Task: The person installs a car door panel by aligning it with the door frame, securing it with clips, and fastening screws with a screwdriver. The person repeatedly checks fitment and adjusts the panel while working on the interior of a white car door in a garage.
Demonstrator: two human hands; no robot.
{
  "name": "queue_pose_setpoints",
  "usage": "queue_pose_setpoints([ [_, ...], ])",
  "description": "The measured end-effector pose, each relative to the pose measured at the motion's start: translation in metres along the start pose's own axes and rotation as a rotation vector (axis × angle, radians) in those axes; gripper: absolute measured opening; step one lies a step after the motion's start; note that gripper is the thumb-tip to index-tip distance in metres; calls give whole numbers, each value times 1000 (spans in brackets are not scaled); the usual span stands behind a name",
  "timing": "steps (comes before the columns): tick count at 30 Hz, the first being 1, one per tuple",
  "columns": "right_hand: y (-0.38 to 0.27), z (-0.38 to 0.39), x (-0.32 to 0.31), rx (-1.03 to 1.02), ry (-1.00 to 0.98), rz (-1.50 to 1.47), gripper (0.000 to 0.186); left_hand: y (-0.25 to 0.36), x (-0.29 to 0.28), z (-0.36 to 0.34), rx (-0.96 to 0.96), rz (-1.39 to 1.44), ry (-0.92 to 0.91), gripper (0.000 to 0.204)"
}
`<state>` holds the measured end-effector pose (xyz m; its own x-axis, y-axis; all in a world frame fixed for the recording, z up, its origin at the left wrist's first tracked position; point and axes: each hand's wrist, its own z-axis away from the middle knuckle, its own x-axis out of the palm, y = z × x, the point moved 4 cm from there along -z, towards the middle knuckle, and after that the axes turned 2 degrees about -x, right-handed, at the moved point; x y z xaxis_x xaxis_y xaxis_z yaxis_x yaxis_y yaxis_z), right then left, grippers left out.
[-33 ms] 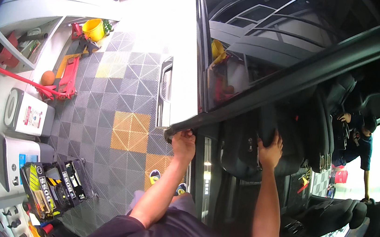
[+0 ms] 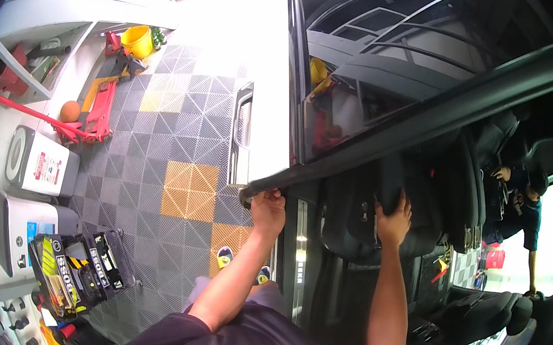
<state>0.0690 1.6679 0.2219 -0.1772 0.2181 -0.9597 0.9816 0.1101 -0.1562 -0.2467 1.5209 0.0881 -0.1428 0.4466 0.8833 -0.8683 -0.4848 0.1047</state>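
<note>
My left hand [image 2: 268,211] has its fingers curled against the black door seal [image 2: 264,188] at the near end of the white vehicle door [image 2: 269,131]; the fingertips are partly hidden behind the edge. Inside the vehicle, my right hand [image 2: 393,221] lies on a black seat [image 2: 345,225], its fingers spread over a dark upright part of it, perhaps an armrest. The thumb is beside a small metal-looking piece. The door's dark window [image 2: 397,70] reflects the room.
On the cabin's far side another person [image 2: 521,207] leans at an opening, one arm stretched down. To my left, an open tool case [image 2: 78,269], white bins [image 2: 45,163], a red floor jack [image 2: 99,111] and a yellow bucket [image 2: 136,41] line the wall. The floor is tiled [image 2: 146,178].
</note>
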Motion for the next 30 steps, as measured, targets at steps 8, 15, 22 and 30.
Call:
queue_pose_setpoints([
  [8,-9,-11,3,-17,25,4,94,-8,6,-20,74,24,11,15],
  [15,-3,-15,5,-19,6,-3,94,-2,11,-16,-67,86,-146,10],
  [22,0,-18,3,-16,14,32,93,-7,-4,-19,-7,29,-110,12],
  [30,-83,43,11,-160,35,-909,16,18,-31,29,-441,-1067,-13,36],
])
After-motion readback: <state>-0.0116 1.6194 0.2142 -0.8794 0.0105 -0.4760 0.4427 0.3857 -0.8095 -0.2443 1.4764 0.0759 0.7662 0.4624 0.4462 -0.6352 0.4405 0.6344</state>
